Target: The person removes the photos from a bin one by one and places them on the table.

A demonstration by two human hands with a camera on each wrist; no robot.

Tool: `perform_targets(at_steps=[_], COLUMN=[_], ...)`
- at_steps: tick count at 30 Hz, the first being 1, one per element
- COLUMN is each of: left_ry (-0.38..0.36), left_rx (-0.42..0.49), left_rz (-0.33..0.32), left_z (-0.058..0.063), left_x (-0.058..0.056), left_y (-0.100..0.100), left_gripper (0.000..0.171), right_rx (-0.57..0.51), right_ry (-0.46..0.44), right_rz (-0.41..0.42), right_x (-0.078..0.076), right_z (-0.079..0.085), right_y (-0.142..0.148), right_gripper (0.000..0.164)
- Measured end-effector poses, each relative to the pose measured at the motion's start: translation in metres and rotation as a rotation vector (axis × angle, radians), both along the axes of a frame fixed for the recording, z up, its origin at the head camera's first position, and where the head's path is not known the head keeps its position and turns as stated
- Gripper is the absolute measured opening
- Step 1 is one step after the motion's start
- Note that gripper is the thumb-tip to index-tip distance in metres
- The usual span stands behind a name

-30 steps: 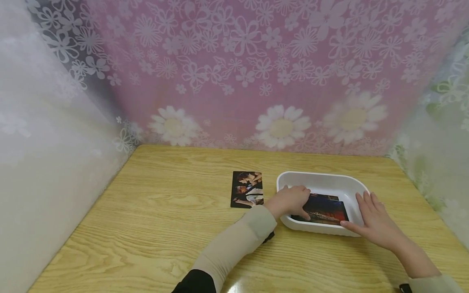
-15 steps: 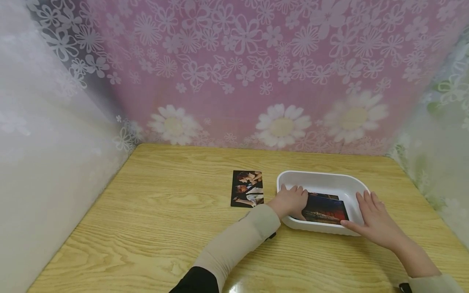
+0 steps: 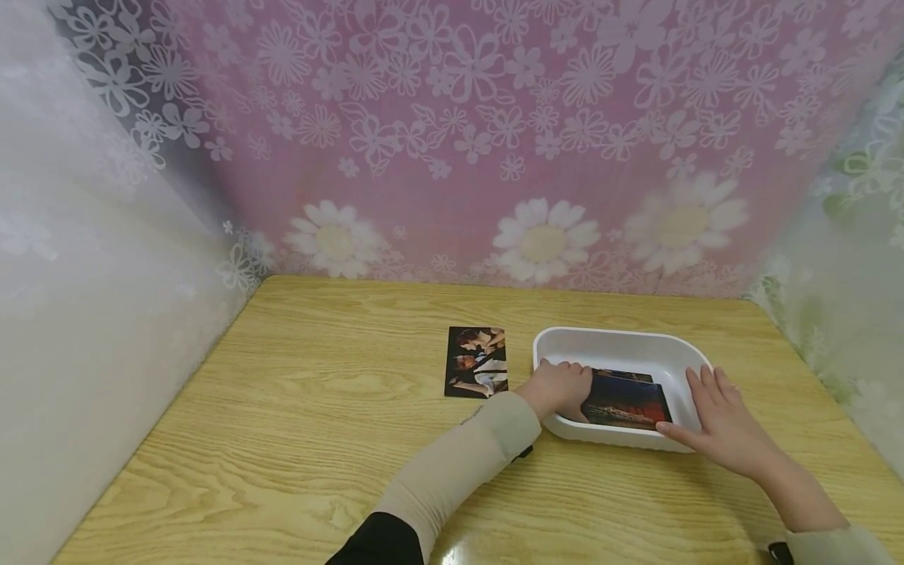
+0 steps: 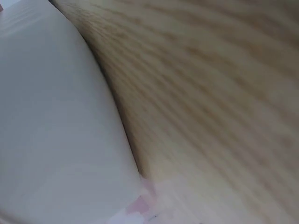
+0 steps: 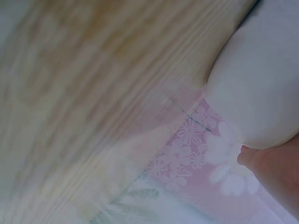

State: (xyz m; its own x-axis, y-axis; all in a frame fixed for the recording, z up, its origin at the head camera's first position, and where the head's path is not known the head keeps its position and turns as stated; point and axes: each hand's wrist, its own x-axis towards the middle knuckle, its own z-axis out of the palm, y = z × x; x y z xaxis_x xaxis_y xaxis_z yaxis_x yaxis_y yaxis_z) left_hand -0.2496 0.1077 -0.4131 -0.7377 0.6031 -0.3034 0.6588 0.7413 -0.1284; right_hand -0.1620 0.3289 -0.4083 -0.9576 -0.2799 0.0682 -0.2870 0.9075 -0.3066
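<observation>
A white oval tray (image 3: 625, 336) stands at the right of the wooden table, with a few dark photo cards (image 3: 628, 404) lying overlapped inside. My left hand (image 3: 560, 388) reaches into its left end and rests over the left part of the cards. The thumb lies toward the front wall; what the fingertips touch is hidden. On the right end, my right hand (image 3: 730, 428) rests on the rim with straight, spread fingers, its thumb at the front edge. The left wrist view holds the tray's outer wall (image 4: 56, 121); a digit (image 5: 261, 161) meets the rim in the right wrist view.
One photo card (image 3: 476, 362) of people on a black ground lies flat on the table (image 3: 297, 416), left of the tray. A pink floral curtain (image 3: 424, 157) closes off the back, with pale sheets at both sides.
My left hand has shifted slightly left over the cards, so more of them shows. My right hand, the tray and the card on the table stay where they were.
</observation>
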Motion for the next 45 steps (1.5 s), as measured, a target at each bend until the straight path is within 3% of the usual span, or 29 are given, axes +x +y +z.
perform_targets(at_steps=[5,9,13,20,27,33,39,45], left_ry=[0.038,0.050,0.015,-0.061,-0.089,-0.109,-0.076,-0.056], left_rx=[0.038,0.126,0.262,0.509,0.694,0.761,0.805,0.822], left_rz=[-0.008,-0.004,0.018,0.067,0.072,0.075,0.056,0.082], left_z=[0.002,0.004,0.006,0.011,0.014,0.015,0.012,0.012], left_x=[0.001,0.001,-0.003,-0.009,-0.010,-0.009,-0.009,-0.007], left_y=[-0.002,-0.004,-0.006,-0.008,-0.012,-0.016,-0.018,-0.018], left_gripper=[0.080,0.066,0.051,0.052,0.035,0.028,0.022,0.019], right_rx=[-0.012,-0.006,0.001,0.004,-0.003,0.006,0.006,0.003], right_ry=[0.010,0.005,0.020,0.027,0.020,0.001,0.002,0.010], right_rz=[0.006,0.005,0.005,0.002,-0.001,-0.003,-0.005,-0.006], right_x=[0.001,0.001,-0.001,-0.002,-0.002,-0.003,-0.002,-0.001], right_z=[0.001,0.000,0.000,0.001,0.000,0.000,-0.001,-0.001], right_y=[0.000,-0.001,0.000,0.000,0.000,0.000,0.000,-0.001], right_gripper=[0.094,0.094,0.095,0.095,0.095,0.096,0.095,0.095])
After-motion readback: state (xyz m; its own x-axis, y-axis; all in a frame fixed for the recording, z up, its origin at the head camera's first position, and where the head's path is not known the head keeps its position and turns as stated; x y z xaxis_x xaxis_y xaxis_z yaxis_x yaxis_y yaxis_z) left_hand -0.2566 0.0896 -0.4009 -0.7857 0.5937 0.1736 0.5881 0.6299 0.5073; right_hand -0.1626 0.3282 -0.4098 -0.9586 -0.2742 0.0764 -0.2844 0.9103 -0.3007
